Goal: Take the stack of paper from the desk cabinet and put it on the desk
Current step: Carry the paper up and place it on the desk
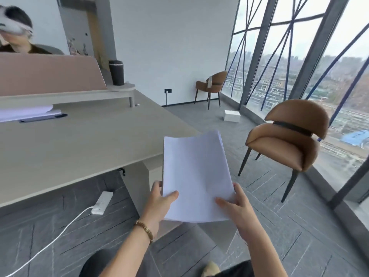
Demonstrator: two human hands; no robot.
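Observation:
A white stack of paper (196,174) hangs in the air just beyond the right corner of the light wooden desk (83,144), its far edge curling up. My left hand (159,202) grips its near left corner, thumb on top. My right hand (237,208) grips its near right corner in the same way. The stack is above the floor, not touching the desk. The desk cabinet (143,180) under the desk corner is partly hidden behind the paper.
More paper (26,112) and a dark pen (44,117) lie at the desk's far left. A black cup (116,72) stands on a raised shelf. A brown chair (287,144) is to the right, a power strip (101,202) on the floor. A person sits behind the pink divider (50,74).

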